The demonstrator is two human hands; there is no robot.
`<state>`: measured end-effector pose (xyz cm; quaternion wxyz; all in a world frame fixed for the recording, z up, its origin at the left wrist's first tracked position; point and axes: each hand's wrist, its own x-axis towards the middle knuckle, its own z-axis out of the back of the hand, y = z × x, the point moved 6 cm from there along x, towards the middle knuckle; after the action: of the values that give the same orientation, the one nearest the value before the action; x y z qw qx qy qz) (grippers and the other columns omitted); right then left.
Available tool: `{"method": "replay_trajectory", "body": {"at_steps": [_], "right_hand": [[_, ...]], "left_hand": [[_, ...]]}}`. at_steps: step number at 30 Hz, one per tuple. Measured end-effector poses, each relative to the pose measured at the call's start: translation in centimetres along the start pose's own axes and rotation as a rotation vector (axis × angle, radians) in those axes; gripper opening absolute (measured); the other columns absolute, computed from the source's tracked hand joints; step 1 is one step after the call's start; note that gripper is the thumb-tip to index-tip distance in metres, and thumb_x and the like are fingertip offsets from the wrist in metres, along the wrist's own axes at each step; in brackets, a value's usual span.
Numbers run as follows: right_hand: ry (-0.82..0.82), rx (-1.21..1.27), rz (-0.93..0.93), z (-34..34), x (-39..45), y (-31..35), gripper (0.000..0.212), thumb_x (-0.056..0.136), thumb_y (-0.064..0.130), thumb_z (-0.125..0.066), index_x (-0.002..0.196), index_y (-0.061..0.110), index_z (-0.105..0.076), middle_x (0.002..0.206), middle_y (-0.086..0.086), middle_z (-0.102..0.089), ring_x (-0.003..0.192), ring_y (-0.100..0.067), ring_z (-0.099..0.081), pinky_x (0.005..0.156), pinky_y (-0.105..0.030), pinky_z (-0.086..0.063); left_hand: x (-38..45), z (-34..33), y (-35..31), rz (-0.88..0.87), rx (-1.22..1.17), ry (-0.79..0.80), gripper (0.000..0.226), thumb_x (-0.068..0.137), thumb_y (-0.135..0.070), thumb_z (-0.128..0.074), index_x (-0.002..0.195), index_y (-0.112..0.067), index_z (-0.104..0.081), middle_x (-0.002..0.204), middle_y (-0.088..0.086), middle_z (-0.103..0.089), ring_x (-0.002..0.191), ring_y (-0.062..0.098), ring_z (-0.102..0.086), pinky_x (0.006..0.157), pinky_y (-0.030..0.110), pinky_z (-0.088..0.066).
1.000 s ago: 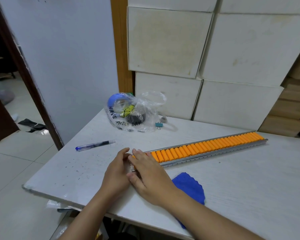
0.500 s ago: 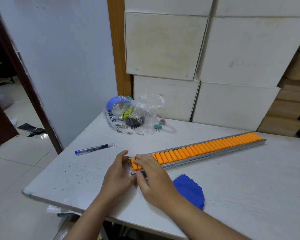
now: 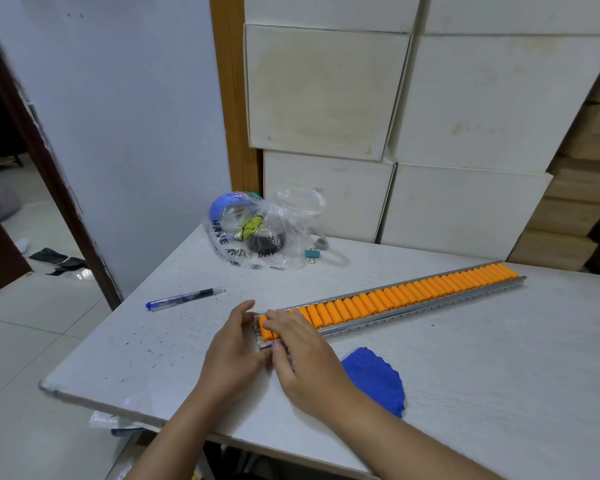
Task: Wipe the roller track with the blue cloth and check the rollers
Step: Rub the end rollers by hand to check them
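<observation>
Across the desk (image 3: 482, 375) the roller track (image 3: 430, 305) runs lengthwise from near-left to far-right. Beside its near end the blue cloth (image 3: 374, 379) lies loose, in neither hand, so wiping may be over or pending. Right hand (image 3: 302, 351) lays straight fingers on the end rollers (image 3: 265, 329); left hand (image 3: 232, 348) seems to grip that end.

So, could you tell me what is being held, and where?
Left hand holds the roller track by its near end; right fingers rest flat on rollers.

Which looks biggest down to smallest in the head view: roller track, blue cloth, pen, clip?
Largest first: roller track, blue cloth, pen, clip. The cloth lies nearer, so cloth over pen is unsure.
</observation>
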<state>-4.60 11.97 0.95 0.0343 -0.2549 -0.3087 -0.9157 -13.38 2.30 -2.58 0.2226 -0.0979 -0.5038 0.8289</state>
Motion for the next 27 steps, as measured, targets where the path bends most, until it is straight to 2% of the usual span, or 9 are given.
{"method": "replay_trajectory", "body": {"at_steps": [9, 13, 17, 21, 24, 27], "right_hand": [[0.006, -0.011, 0.000, -0.2, 0.0, -0.1, 0.036, 0.094, 0.018, -0.042, 0.128, 0.016, -0.052, 0.141, 0.002, -0.048, 0.135, -0.006, -0.031, 0.116, -0.020, -0.009], [0.087, -0.115, 0.030, -1.0, 0.3, 0.1, 0.042, 0.097, 0.028, -0.036, 0.138, 0.017, -0.042, 0.152, -0.001, -0.033, 0.143, -0.009, -0.017, 0.118, -0.027, -0.002], [0.175, -0.215, 0.046, -1.6, 0.3, 0.1, 0.050, 0.099, 0.038, -0.028, 0.144, 0.017, -0.033, 0.157, -0.001, -0.020, 0.145, -0.010, -0.004, 0.116, -0.027, 0.009], [0.222, -0.257, 0.024, -2.0, 0.4, -0.2, 0.054, 0.099, 0.042, -0.021, 0.144, 0.014, -0.032, 0.156, -0.002, -0.023, 0.145, -0.011, -0.006, 0.115, -0.027, 0.009], [0.245, -0.285, 0.007, -2.3, 0.4, -0.6, 0.068, 0.093, 0.051, -0.008, 0.145, 0.014, -0.030, 0.156, -0.003, -0.024, 0.144, -0.011, -0.009, 0.114, -0.026, 0.009], [0.259, -0.314, -0.002, -1.9, 0.3, -1.2, 0.059, 0.098, 0.047, -0.016, 0.147, 0.014, -0.027, 0.156, -0.002, -0.022, 0.144, -0.012, -0.010, 0.113, -0.024, 0.009]], "left_hand": [[-0.1, 0.1, 0.1, 0.006, -0.014, 0.007, 0.077, 0.058, -0.034, -0.069, 0.127, -0.043, -0.036, 0.119, -0.024, -0.057, 0.110, 0.000, -0.055, 0.095, 0.034, -0.043], [-0.2, 0.1, 0.0, 0.001, -0.007, 0.036, 0.074, 0.062, -0.030, -0.063, 0.129, -0.042, -0.034, 0.130, -0.020, -0.053, 0.116, 0.002, -0.052, 0.099, 0.035, -0.041], [-0.3, 0.1, -0.3, -0.012, -0.004, 0.051, 0.073, 0.064, -0.033, -0.060, 0.131, -0.042, -0.033, 0.131, -0.021, -0.051, 0.117, 0.002, -0.052, 0.100, 0.035, -0.040], [-0.3, 0.1, -0.2, -0.006, -0.011, 0.047, 0.076, 0.062, -0.029, -0.063, 0.132, -0.039, -0.035, 0.126, -0.021, -0.049, 0.118, 0.003, -0.051, 0.103, 0.033, -0.038], [-0.2, 0.1, -0.1, 0.008, -0.019, 0.039, 0.078, 0.061, -0.026, -0.062, 0.132, -0.039, -0.036, 0.124, -0.021, -0.050, 0.118, 0.002, -0.050, 0.104, 0.034, -0.038], [-0.2, 0.1, -0.1, 0.018, -0.011, 0.024, 0.079, 0.059, -0.027, -0.064, 0.132, -0.038, -0.037, 0.123, -0.021, -0.052, 0.116, 0.003, -0.052, 0.100, 0.033, -0.040]]}}
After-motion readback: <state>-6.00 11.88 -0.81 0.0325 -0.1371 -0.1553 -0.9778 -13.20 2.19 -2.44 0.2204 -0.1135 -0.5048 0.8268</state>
